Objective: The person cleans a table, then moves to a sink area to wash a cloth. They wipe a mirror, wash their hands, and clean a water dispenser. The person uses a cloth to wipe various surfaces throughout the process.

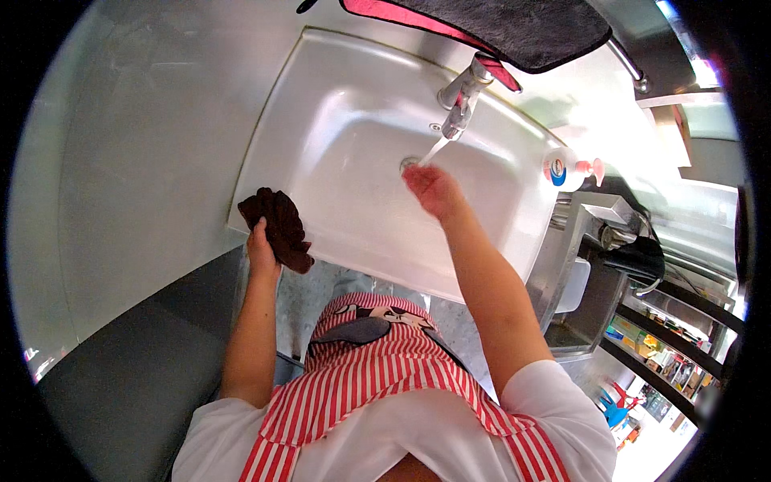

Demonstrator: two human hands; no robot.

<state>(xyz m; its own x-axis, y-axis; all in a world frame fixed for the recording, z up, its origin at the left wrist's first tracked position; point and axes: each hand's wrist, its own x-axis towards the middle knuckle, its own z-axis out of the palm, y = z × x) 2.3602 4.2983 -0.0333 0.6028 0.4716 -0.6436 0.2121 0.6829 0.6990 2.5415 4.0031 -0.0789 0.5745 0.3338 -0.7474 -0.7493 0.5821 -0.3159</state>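
Note:
A crumpled dark brown cloth (pixel 278 229) is gripped in my left hand (pixel 260 250), thumb on top, over the left front corner of the white sink (pixel 373 205). Bare and loosely cupped, my right hand (pixel 430 188) is in the stream of water (pixel 435 150) above the basin. Nothing shows in it, and its fingers are slightly blurred. The water runs from a chrome faucet (pixel 462 108), whose lever reflects something pink. Part of the drain (pixel 409 162) is visible just behind my right fingertips.
A pump soap bottle (pixel 560 169) stands by the sink's right rim. Behind the faucet hangs a dark grey towel (pixel 542 30) with a pink part. Further right are a metal basin (pixel 566 337) and shelves (pixel 668 355). A pale wall panel (pixel 150 150) borders the left side.

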